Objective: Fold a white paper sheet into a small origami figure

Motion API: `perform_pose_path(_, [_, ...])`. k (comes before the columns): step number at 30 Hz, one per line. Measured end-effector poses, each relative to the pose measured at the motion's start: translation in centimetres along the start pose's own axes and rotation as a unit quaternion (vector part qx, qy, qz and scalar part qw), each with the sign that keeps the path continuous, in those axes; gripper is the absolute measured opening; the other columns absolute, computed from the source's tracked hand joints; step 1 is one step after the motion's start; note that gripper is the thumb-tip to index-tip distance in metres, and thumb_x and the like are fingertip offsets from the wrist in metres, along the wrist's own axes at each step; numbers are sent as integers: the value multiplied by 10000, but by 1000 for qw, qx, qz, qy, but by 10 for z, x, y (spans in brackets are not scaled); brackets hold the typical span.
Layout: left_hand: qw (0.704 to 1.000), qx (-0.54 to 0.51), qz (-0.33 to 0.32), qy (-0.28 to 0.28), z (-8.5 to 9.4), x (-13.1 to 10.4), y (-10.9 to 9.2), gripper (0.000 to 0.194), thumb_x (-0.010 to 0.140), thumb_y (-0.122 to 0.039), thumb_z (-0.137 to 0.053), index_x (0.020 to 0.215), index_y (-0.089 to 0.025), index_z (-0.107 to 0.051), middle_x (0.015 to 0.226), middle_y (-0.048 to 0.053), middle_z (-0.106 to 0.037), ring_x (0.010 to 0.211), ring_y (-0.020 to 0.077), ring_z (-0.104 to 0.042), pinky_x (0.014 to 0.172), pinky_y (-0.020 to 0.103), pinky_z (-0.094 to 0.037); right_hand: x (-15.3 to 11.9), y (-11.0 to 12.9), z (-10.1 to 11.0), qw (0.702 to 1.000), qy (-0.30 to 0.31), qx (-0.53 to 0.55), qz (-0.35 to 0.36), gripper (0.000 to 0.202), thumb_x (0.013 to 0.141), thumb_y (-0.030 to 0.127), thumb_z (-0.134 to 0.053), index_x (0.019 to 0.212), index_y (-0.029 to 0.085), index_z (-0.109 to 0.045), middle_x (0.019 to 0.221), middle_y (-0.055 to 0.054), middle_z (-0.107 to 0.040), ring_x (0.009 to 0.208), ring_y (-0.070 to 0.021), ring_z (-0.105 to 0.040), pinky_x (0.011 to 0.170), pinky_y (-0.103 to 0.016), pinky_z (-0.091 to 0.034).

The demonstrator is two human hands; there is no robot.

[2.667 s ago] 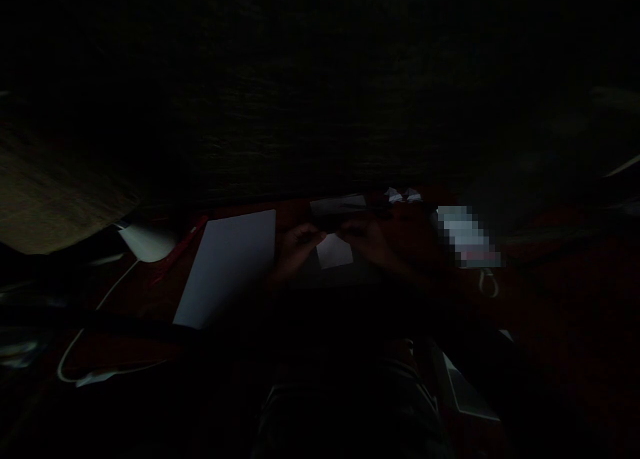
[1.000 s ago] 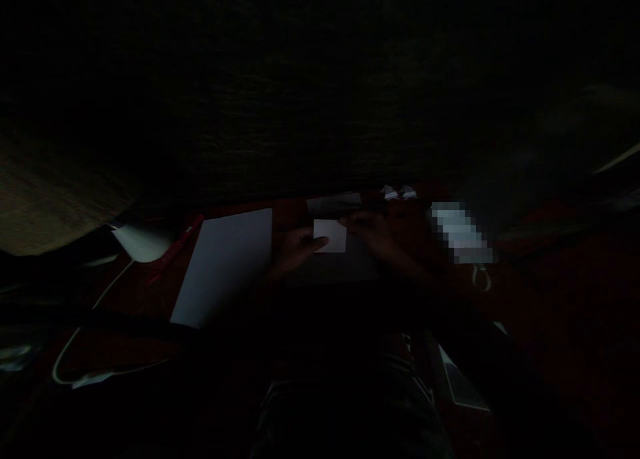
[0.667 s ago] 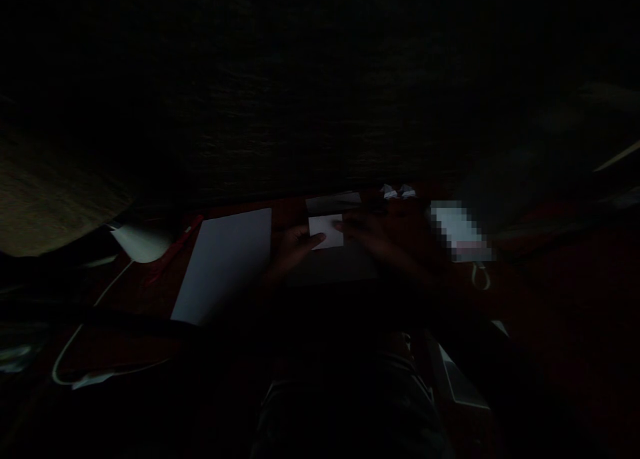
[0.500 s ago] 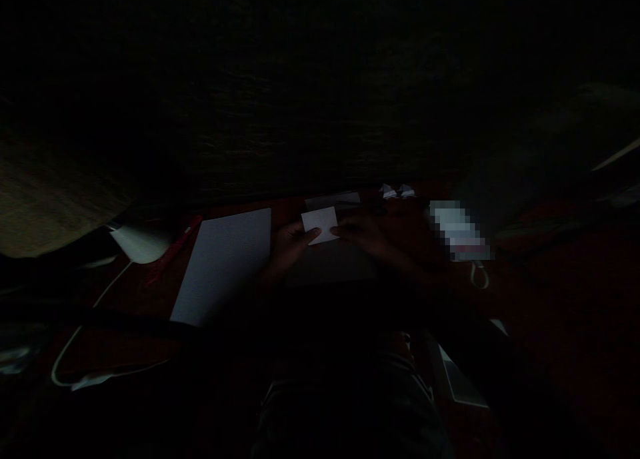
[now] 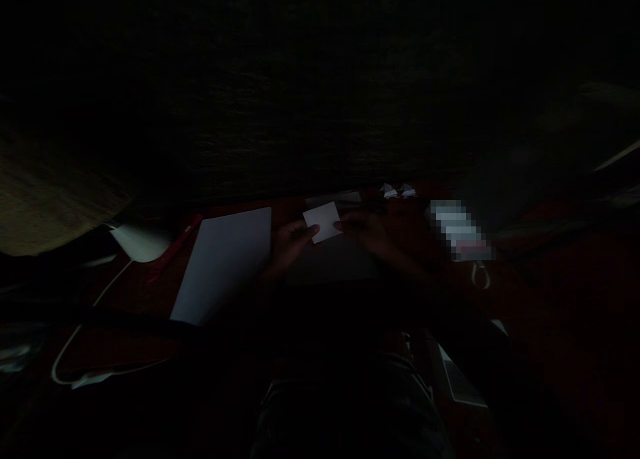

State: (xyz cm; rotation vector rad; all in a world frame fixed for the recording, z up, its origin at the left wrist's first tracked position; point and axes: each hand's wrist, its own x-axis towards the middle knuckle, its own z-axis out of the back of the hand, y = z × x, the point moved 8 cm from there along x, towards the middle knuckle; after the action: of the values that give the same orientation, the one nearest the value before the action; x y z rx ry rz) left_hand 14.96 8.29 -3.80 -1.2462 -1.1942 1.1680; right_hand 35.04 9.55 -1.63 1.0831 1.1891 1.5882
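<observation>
One small white paper point(image 5: 324, 220) is tilting above the counter point(image 5: 416, 214).
A large sheet point(image 5: 226, 259) is lying at left; the left hand point(image 5: 291, 246) is gripping the paper's left side, the right hand point(image 5: 369, 236) its right; two folded pieces point(image 5: 389, 192) are sitting farther right.

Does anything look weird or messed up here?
Yes, the patch on the right looks odd: it's all blocky squares, so I can't tell what's under it. The small white paper sits tilted, but the left hand and right hand are holding it. I see nothing spilled or torn, though it's very dark.
</observation>
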Motion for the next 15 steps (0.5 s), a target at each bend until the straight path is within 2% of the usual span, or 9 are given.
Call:
perform_pose_path(3, [1000,12,0,-2,2,0,-1,502,643,-637,-944,767,-191,-749,731,37,-754,639,181,-690,597,308,-566,1,-2,0,1000,-6,6,-5,490,747,687,-839,739,214,-710,631,13,-639,590,-142,-552,561,-279,-432])
perform_pose_path(7, [999,31,-29,14,0,1,-9,491,678,-651,-920,747,-207,-721,696,26,-741,660,197,-705,656,324,-584,2,-3,9,999,-46,0,-1,346,807,556,-821,794,215,-762,687,-3,-689,636,-172,-605,606,-301,-479])
perform_pose_path(12, [997,35,-73,1,4,2,-17,422,716,-557,-911,931,-217,-786,985,55,-816,914,228,-760,822,337,-600,2,0,16,996,-70,-27,38,191,852,414,-783,799,232,-806,888,-40,-806,874,-244,-732,819,-375,-569])
perform_pose_path(15, [997,39,-70,5,3,3,-14,410,720,-553,-909,910,-213,-780,977,63,-808,939,241,-752,850,358,-593,2,3,8,996,-41,-44,66,218,875,443,-784,797,242,-812,903,-50,-818,921,-253,-748,880,-402,-580])
